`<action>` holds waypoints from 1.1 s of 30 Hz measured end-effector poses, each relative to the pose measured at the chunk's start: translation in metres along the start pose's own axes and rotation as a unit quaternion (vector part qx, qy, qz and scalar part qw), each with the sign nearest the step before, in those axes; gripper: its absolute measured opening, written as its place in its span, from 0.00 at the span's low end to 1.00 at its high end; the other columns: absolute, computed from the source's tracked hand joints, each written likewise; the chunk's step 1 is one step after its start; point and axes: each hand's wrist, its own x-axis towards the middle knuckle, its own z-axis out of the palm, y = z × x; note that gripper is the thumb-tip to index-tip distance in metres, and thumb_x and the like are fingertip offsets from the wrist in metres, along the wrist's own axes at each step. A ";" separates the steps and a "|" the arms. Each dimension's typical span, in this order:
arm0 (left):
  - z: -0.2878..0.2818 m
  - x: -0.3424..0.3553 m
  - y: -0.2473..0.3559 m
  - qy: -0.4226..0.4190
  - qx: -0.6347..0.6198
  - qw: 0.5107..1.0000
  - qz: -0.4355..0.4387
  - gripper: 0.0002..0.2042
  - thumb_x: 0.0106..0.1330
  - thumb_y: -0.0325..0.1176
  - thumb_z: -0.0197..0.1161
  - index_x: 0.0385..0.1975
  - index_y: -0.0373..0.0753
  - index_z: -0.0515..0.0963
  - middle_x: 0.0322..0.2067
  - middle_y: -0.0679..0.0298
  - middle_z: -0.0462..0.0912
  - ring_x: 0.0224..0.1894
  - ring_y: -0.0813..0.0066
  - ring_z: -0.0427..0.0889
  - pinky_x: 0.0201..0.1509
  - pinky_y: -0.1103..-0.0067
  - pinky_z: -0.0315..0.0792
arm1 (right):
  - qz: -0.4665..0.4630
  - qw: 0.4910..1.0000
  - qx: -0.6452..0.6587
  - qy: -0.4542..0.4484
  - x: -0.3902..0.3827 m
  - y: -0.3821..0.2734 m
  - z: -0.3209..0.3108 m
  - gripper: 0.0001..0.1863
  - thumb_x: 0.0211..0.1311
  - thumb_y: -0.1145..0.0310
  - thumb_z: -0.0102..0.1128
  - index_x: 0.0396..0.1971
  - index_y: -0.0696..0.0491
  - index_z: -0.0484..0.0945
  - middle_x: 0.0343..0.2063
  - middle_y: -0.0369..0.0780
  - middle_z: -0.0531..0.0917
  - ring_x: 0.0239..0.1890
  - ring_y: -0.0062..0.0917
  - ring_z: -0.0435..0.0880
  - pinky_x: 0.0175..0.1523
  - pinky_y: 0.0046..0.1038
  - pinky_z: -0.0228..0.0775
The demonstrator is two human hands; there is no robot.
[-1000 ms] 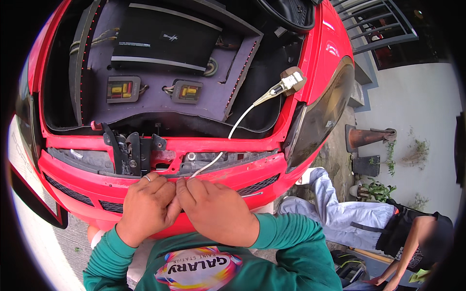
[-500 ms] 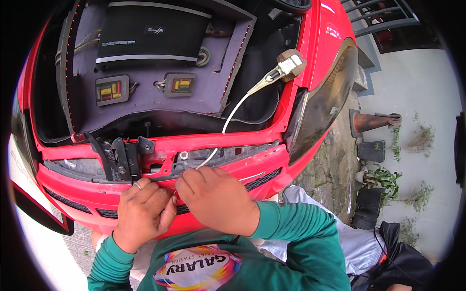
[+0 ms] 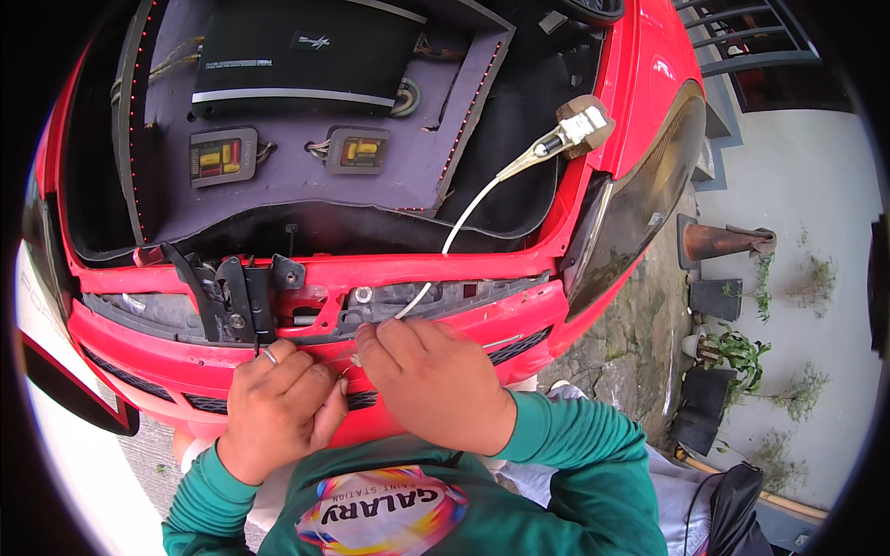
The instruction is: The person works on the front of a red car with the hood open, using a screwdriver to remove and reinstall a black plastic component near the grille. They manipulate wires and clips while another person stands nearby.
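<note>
My left hand [image 3: 283,398], a ring on one finger, is closed in a pinch at the front edge of a red car [image 3: 482,324]. A thin dark wire [image 3: 257,347] rises from its fingers toward the black hood latch [image 3: 232,301]. My right hand [image 3: 434,382] is closed on a white cable [image 3: 471,211]. That cable runs over the red crossbar up to a white plug [image 3: 582,125] resting on a brown block at the right fender. Between my hands, the cable's stripped end [image 3: 354,361] shows as a thin strand reaching toward my left fingertips.
A black amplifier [image 3: 306,56] and two small boxes with yellow parts [image 3: 222,157] sit in the grey-lined compartment, edged by red lights. The right headlight [image 3: 640,204] curves beside it. Beyond stand an orange cone [image 3: 723,243] and potted plants [image 3: 737,357] along a wall.
My right hand has drawn slightly right, away from the left, so the thin strand between them shows more. The whole view has shifted a little; both hands stay closed.
</note>
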 end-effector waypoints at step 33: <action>0.007 0.009 0.006 0.018 0.018 0.998 -0.060 0.08 0.57 0.29 0.79 0.32 0.37 0.86 0.24 0.62 0.78 0.27 0.61 0.78 0.29 0.68 0.73 | -0.020 0.989 0.142 -0.025 0.018 0.062 -0.001 0.05 0.60 0.74 0.69 0.34 0.51 0.82 0.35 0.37 0.79 0.33 0.38 0.86 0.32 0.41 0.78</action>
